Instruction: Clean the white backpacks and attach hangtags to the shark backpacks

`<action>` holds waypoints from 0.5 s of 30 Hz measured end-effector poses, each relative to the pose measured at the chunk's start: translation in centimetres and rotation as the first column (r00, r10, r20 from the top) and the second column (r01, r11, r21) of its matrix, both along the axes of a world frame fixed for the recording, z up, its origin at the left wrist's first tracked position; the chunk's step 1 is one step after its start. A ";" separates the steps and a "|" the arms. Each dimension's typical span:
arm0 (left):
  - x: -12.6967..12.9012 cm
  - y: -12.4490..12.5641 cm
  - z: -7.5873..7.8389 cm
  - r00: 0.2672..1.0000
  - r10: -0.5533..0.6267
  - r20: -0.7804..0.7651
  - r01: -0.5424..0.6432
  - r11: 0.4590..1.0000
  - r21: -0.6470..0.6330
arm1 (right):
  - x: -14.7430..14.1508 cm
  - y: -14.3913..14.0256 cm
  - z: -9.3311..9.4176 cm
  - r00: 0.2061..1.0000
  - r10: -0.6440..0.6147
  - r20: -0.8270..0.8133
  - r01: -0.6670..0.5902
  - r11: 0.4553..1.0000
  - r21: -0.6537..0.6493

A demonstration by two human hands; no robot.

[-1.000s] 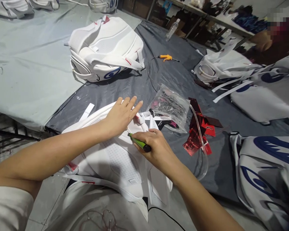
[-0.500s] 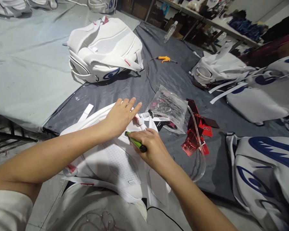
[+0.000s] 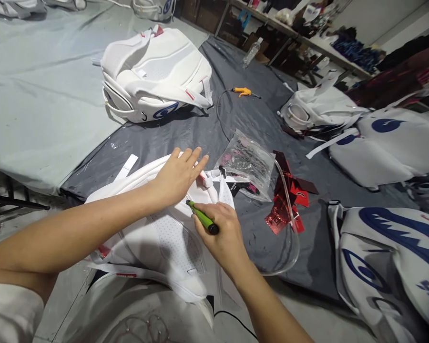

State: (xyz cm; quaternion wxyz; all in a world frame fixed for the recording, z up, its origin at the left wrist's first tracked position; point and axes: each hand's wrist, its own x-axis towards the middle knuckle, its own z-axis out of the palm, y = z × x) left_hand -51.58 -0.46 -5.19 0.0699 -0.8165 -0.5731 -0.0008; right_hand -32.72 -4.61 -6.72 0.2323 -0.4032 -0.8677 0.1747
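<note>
A white backpack (image 3: 168,238) lies back-side up at the near edge of the dark grey table cover (image 3: 200,128). My left hand (image 3: 177,176) rests flat on its upper part, fingers spread toward the top handle. My right hand (image 3: 219,233) grips a green pen-like tool with a black end (image 3: 202,217), its tip pointing at the white fabric just under my left hand. White straps (image 3: 218,183) spill from the top of the pack beside both hands.
A clear plastic bag of small dark parts (image 3: 248,162) and red foil tags (image 3: 289,200) lie right of the hands, ringed by a clear hose. A second white backpack (image 3: 153,71), an orange air gun (image 3: 241,90) and more white-and-blue bags (image 3: 389,257) surround them.
My right hand with the green tool has shifted slightly down and toward me along the pack. The left hand stays flat in place. The view has tilted a little.
</note>
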 end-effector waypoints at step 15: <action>0.0 0.0 0.0 1.000 0.011 0.011 -0.011 1.000 0.012 | -1.1 -0.6 -0.6 0.994 -0.098 -0.058 0.100 0.994 0.033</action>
